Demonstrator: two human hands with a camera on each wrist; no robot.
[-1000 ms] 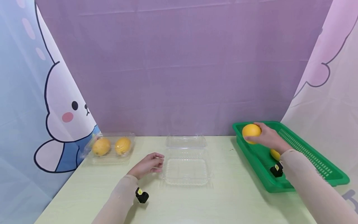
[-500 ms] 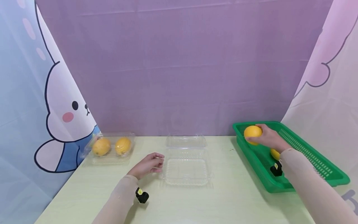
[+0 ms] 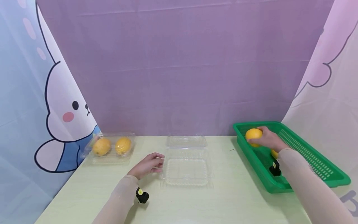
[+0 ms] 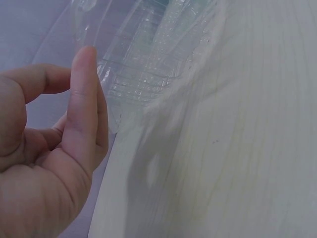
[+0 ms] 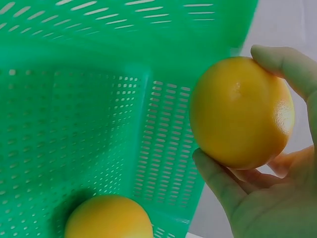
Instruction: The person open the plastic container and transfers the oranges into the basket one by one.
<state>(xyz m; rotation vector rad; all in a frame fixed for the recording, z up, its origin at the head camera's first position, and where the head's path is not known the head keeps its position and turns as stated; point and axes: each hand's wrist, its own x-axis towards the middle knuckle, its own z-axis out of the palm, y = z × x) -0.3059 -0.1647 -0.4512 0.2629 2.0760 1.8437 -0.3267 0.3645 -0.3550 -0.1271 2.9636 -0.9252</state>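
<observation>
In the head view, my right hand grips a yellow-orange orange at the far left part of the green basket. The right wrist view shows thumb and fingers around the orange, with a second round fruit lower in the basket. My left hand is at the left edge of an open clear plastic clamshell box, its fingers loosely bent. In the left wrist view, the fingers overlap the clear plastic; whether they touch it I cannot tell.
At the back left of the pale table stands another clear plastic box with two yellow-orange fruits in it. A purple cloth hangs behind the table, with patterned cloths on both sides.
The right hand has lowered a little with the orange and shifted slightly right, over the basket. The left hand and the clear boxes have stayed in place.
</observation>
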